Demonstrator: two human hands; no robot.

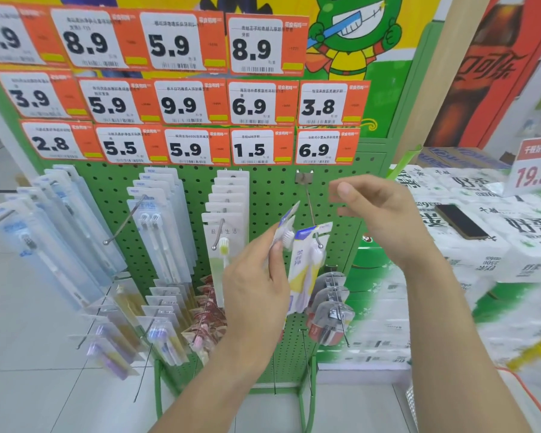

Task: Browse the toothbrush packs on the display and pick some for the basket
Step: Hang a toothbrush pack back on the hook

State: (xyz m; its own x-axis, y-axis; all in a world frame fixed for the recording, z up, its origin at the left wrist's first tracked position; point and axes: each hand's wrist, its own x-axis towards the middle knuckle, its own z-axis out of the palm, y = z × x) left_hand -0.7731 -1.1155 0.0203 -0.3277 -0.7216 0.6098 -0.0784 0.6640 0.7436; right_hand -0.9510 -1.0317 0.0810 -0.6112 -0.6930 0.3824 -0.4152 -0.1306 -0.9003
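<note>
While browsing step runs, head view, centre of frame: left hand (256, 285) pinches toothbrush pack (284, 228) by upper edge, thumb and fingers clamped on it, pack tilted, just left of hook (313, 214) on green pegboard (269, 189). Yellow-white pack (305, 270) hangs at hook tip, touching held pack. Right hand (378, 220), right of centre, fingers loosely apart, empty. Basket not identifiable. Next, judged: draw held pack clear of hook, lower to basket.
</note>
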